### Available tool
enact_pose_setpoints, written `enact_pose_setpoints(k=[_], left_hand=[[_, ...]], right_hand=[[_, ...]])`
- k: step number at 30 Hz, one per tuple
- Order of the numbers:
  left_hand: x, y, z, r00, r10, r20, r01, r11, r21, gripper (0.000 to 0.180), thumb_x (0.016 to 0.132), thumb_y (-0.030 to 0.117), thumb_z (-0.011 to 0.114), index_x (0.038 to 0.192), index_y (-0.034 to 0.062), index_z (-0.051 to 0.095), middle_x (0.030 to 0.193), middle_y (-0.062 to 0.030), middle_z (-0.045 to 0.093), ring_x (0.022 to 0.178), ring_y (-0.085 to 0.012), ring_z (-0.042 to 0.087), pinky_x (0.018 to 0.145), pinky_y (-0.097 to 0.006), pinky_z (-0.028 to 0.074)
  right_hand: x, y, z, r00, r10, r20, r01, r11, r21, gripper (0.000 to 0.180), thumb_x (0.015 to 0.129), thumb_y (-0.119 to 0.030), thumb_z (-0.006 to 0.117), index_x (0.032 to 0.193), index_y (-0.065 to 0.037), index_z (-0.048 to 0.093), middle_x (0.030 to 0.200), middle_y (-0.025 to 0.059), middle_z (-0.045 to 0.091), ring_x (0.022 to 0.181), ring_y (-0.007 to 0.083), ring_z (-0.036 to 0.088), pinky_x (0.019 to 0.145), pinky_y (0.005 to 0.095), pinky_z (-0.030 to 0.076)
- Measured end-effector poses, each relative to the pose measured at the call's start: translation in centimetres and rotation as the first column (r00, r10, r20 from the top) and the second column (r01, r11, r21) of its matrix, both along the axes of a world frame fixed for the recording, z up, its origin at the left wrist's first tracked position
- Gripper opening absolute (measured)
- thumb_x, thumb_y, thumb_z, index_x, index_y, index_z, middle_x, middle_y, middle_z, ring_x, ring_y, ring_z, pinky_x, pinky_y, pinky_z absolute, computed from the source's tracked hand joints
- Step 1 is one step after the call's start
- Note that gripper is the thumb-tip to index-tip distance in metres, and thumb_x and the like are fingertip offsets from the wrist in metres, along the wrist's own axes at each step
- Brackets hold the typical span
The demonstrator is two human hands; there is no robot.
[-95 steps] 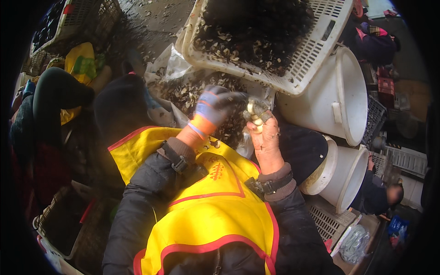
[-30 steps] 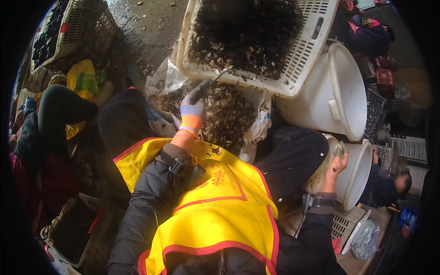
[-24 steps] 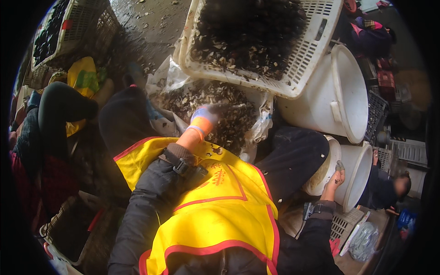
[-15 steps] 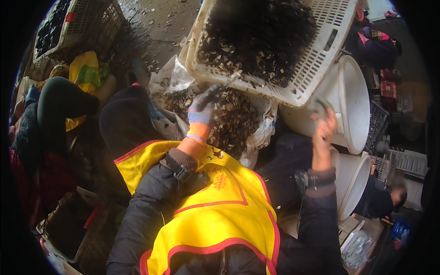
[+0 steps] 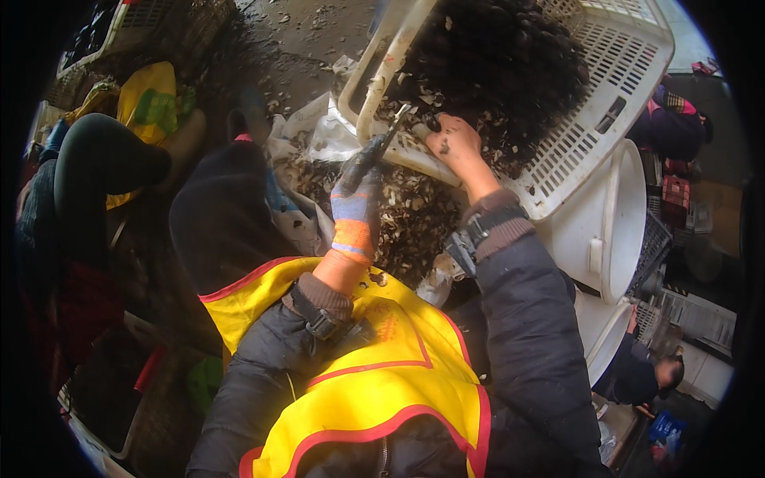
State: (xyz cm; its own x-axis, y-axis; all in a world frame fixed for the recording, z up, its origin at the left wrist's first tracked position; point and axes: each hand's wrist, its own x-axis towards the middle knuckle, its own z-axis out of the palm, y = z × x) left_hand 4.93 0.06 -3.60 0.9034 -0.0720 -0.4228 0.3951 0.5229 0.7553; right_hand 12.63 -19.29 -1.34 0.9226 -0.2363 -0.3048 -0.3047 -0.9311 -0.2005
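My left hand (image 5: 357, 179), in a dark-palmed knit glove with an orange cuff, is closed around a slim metal tool (image 5: 392, 131) pointing up toward the basket. Bare and smudged with dirt, my right hand (image 5: 458, 147) is at the basket's near edge, its fingers bent around a small dark shellfish (image 5: 434, 122). The white plastic basket (image 5: 550, 187) is tilted toward me and holds a heap of dark shellfish (image 5: 498, 60). Below both hands, a pale plastic sack (image 5: 299, 211) holds many broken shell pieces (image 5: 410, 211).
White buckets (image 5: 625, 215) lie on their sides at right. Another person's bent leg (image 5: 100, 171) is close on the left, beside a crate (image 5: 131, 406). Shell bits litter the wet floor (image 5: 295, 32). A person (image 5: 645, 370) is farther off at right.
My right hand has moved left from beside the bucket to the basket's near edge. The left hand keeps its tool, now angled more upright. The basket appears farther right in the view.
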Motion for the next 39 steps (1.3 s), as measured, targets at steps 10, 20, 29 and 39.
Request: enact_pose_setpoints(k=[10, 20, 29, 39], left_hand=[[-0.9, -0.3, 0.1, 0.859, -0.475, -0.189, 0.405, 0.858, -0.317, 0.038, 0.096, 0.023, 0.064, 0.131, 0.0089, 0.060, 0.108, 0.0005, 0.067, 0.082, -0.0078, 0.057, 0.067, -0.021, 0.046], [-4.5, -1.2, 1.4, 0.805, -0.589, -0.064, 0.556, 0.788, -0.262, 0.047, 0.091, 0.011, 0.069, 0.135, 0.0043, 0.057, 0.100, -0.0009, 0.068, 0.073, -0.0059, 0.058, 0.061, -0.016, 0.044], [-4.3, -0.4, 3.2, 0.665, -0.746, 0.017, 0.739, 0.655, -0.155, 0.040, 0.093, 0.013, 0.067, 0.130, -0.0005, 0.061, 0.104, -0.0025, 0.071, 0.081, -0.0060, 0.060, 0.069, -0.019, 0.048], [-3.4, -0.4, -2.3, 0.719, -0.650, 0.246, 0.648, 0.755, 0.104, 0.031, 0.092, 0.006, 0.067, 0.123, 0.0017, 0.066, 0.118, -0.0069, 0.071, 0.102, -0.0123, 0.065, 0.092, -0.028, 0.052]], right_hand=[[-13.3, 2.0, 4.2, 0.835, 0.310, 0.454, -0.316, 0.946, -0.065, 0.051, 0.064, -0.009, 0.072, 0.115, -0.003, 0.068, 0.105, 0.0180, 0.062, 0.098, 0.0381, 0.061, 0.082, 0.0429, 0.054], [-19.7, 2.9, 3.7, 0.920, -0.029, 0.390, -0.043, 0.984, 0.175, 0.050, 0.071, -0.024, 0.078, 0.115, -0.003, 0.065, 0.111, 0.0238, 0.065, 0.113, 0.0422, 0.058, 0.102, 0.0427, 0.046], [-20.9, 1.4, 4.4, 0.933, 0.072, 0.354, -0.206, 0.910, 0.360, 0.034, 0.075, -0.008, 0.068, 0.109, -0.007, 0.069, 0.104, 0.0149, 0.068, 0.096, 0.0347, 0.064, 0.084, 0.0384, 0.055], [-22.3, -0.2, 6.9, 0.889, -0.363, 0.279, 0.019, 0.638, 0.770, 0.031, 0.083, -0.009, 0.078, 0.109, 0.004, 0.066, 0.095, 0.0057, 0.071, 0.082, 0.0109, 0.064, 0.077, 0.0268, 0.053]])
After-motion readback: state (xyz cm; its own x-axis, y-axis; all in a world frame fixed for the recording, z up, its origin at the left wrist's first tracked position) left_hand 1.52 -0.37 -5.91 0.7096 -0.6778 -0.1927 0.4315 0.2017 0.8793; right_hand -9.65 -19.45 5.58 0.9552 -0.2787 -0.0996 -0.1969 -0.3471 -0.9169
